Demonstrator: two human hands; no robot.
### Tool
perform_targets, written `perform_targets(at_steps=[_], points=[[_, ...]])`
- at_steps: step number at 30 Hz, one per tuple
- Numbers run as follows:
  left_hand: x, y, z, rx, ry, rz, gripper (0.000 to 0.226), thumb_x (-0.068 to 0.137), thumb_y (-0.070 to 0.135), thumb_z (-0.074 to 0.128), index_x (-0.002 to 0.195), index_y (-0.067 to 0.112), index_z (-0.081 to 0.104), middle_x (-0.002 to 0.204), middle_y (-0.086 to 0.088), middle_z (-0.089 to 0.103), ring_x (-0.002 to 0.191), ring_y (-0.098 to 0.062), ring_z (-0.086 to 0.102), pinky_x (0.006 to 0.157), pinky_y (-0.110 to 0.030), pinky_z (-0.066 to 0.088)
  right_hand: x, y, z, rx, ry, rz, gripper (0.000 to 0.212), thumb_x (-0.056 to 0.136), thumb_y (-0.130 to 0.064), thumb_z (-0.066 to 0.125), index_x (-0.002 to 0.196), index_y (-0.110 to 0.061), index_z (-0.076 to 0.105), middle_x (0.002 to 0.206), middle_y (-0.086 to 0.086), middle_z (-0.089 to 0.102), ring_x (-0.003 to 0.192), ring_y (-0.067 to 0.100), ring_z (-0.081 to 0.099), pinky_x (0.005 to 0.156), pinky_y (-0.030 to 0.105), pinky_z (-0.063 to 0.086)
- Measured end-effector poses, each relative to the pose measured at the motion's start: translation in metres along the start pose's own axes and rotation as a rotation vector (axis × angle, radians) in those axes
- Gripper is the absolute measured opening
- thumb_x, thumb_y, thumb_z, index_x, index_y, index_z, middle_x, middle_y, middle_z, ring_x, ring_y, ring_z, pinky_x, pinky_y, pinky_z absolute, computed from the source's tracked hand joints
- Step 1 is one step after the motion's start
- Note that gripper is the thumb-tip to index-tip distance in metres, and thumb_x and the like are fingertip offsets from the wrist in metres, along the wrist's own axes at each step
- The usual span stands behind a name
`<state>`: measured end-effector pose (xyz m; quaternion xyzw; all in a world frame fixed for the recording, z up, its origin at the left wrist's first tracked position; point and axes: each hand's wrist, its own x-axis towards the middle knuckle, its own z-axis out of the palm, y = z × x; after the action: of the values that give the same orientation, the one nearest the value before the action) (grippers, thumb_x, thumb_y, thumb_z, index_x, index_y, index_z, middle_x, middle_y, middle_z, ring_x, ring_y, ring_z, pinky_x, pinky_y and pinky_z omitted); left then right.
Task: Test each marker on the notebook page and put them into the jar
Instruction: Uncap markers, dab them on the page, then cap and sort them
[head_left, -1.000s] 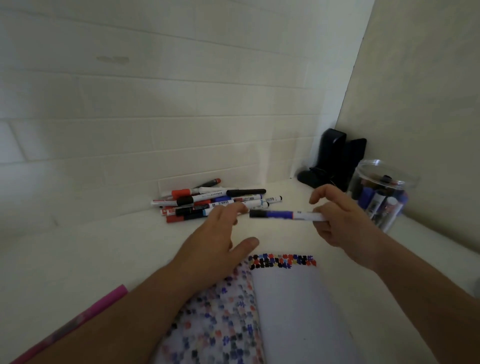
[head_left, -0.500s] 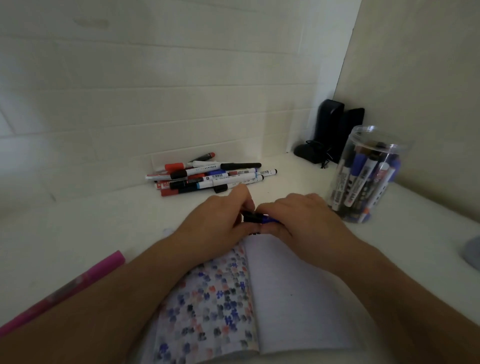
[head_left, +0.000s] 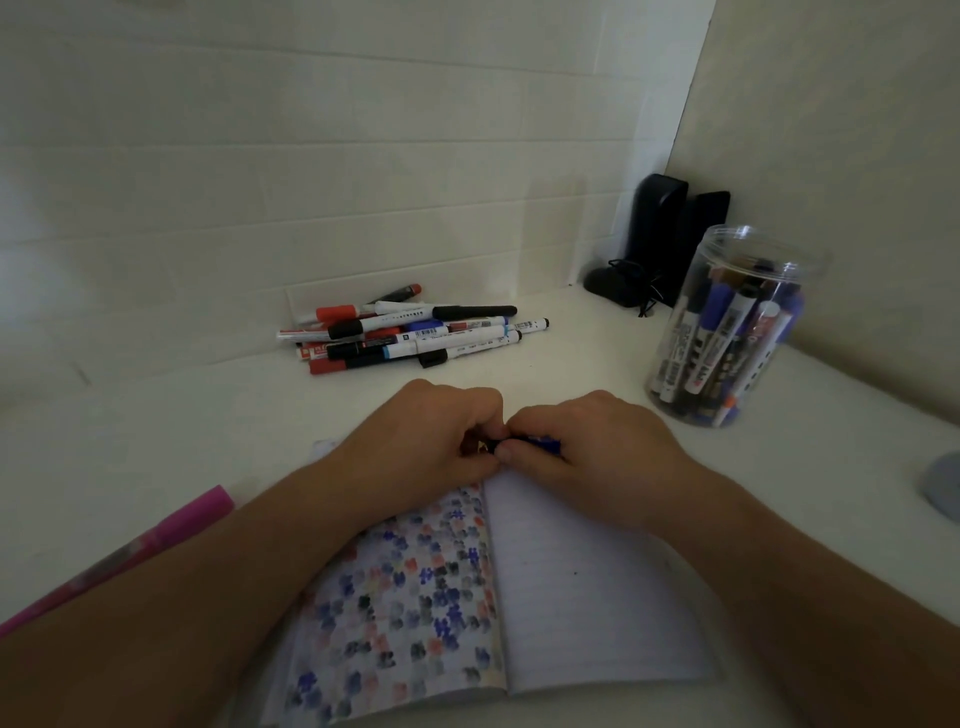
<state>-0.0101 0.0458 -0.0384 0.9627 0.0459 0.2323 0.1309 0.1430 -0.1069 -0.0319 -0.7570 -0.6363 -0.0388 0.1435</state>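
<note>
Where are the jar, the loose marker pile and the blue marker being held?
jar (head_left: 691, 364): head view, on its clear side wall.
marker pile (head_left: 410, 332): head view, middle of the heap by the wall.
blue marker (head_left: 540, 444): head view, barrel showing between the hands.

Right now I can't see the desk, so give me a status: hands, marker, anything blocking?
Left hand and right hand both grip blue marker over notebook. Cap end between fingers. Jar open, unobstructed.
</note>
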Motion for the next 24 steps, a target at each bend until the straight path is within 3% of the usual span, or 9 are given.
perform_targets(at_steps=[5, 9, 12, 14, 16, 18, 19, 21, 24], points=[[-0.001, -0.001, 0.002, -0.01, 0.038, 0.02, 0.017, 0.087, 0.037, 0.076, 0.085, 0.026, 0.063, 0.072, 0.013, 0.065, 0.062, -0.003, 0.057, 0.058, -0.013, 0.039, 0.001, 0.002, -0.001, -0.04, 0.021, -0.019, 0.058, 0.093, -0.078, 0.022, 0.107, -0.043, 0.066, 0.071, -0.014, 0.062, 0.064, 0.002, 0.054, 0.054, 0.027, 0.039], [-0.001, -0.001, 0.001, -0.02, 0.034, 0.004, 0.019, 0.088, 0.039, 0.077, 0.089, 0.024, 0.066, 0.077, 0.012, 0.069, 0.065, -0.003, 0.061, 0.059, -0.02, 0.047, -0.003, 0.004, -0.006, -0.07, -0.002, 0.009, 0.064, 0.091, -0.082, 0.021, 0.117, -0.043, 0.065, 0.079, -0.011, 0.068, 0.071, 0.006, 0.06, 0.058, 0.028, 0.045], [0.001, 0.002, 0.001, -0.028, -0.006, -0.022, 0.019, 0.086, 0.038, 0.078, 0.089, 0.026, 0.063, 0.078, 0.012, 0.068, 0.066, -0.002, 0.06, 0.059, -0.02, 0.046, -0.005, -0.002, -0.015, -0.125, -0.117, 0.079, 0.057, 0.088, -0.083, 0.03, 0.114, -0.035, 0.048, 0.077, -0.007, 0.059, 0.071, 0.012, 0.057, 0.057, 0.03, 0.042], [0.002, 0.004, 0.001, -0.037, -0.026, -0.066, 0.017, 0.088, 0.041, 0.075, 0.091, 0.034, 0.059, 0.08, 0.014, 0.068, 0.069, -0.002, 0.06, 0.061, -0.02, 0.048, -0.01, 0.003, -0.027, -0.009, -0.17, 0.191, 0.054, 0.086, -0.083, 0.041, 0.103, -0.032, 0.04, 0.078, -0.004, 0.059, 0.068, 0.013, 0.056, 0.059, 0.033, 0.048], [0.001, 0.003, 0.0, -0.059, -0.051, -0.116, 0.016, 0.09, 0.042, 0.072, 0.094, 0.037, 0.057, 0.085, 0.016, 0.067, 0.076, -0.001, 0.061, 0.065, -0.02, 0.05, -0.015, 0.014, -0.041, 0.282, -0.106, 0.297, 0.033, 0.098, -0.061, 0.052, 0.094, -0.029, 0.045, 0.083, 0.003, 0.063, 0.068, 0.016, 0.057, 0.065, 0.036, 0.053], [-0.001, 0.0, 0.0, -0.077, -0.09, -0.137, 0.016, 0.089, 0.043, 0.071, 0.099, 0.038, 0.06, 0.089, 0.019, 0.065, 0.083, 0.001, 0.059, 0.07, -0.019, 0.05, -0.022, 0.032, -0.054, 0.77, 0.019, 0.416, 0.017, 0.105, -0.023, 0.051, 0.09, -0.017, 0.056, 0.09, 0.015, 0.068, 0.072, 0.022, 0.061, 0.07, 0.041, 0.055], [-0.001, -0.001, 0.0, -0.07, -0.105, -0.13, 0.017, 0.088, 0.046, 0.071, 0.101, 0.039, 0.061, 0.089, 0.021, 0.063, 0.085, 0.002, 0.058, 0.071, -0.015, 0.047, -0.024, 0.042, -0.058, 1.094, 0.032, 0.482, 0.012, 0.099, -0.011, 0.051, 0.092, -0.011, 0.061, 0.095, 0.018, 0.069, 0.075, 0.025, 0.064, 0.07, 0.04, 0.056], [-0.001, -0.002, 0.002, -0.038, -0.127, -0.112, 0.021, 0.087, 0.054, 0.069, 0.103, 0.041, 0.064, 0.09, 0.026, 0.059, 0.089, 0.004, 0.053, 0.072, -0.01, 0.038, -0.028, 0.064, -0.061, 1.621, 0.008, 0.428, 0.027, 0.081, -0.003, 0.055, 0.101, -0.012, 0.071, 0.101, 0.015, 0.071, 0.086, 0.024, 0.067, 0.072, 0.034, 0.059], [-0.001, -0.003, 0.003, -0.049, -0.147, -0.098, 0.027, 0.086, 0.061, 0.065, 0.105, 0.042, 0.067, 0.092, 0.026, 0.061, 0.092, 0.003, 0.052, 0.078, -0.016, 0.041, -0.029, 0.078, -0.053, 1.844, -0.093, 0.165, 0.038, 0.078, -0.005, 0.082, 0.112, -0.021, 0.074, 0.1, 0.005, 0.069, 0.089, 0.019, 0.066, 0.073, 0.031, 0.058]])
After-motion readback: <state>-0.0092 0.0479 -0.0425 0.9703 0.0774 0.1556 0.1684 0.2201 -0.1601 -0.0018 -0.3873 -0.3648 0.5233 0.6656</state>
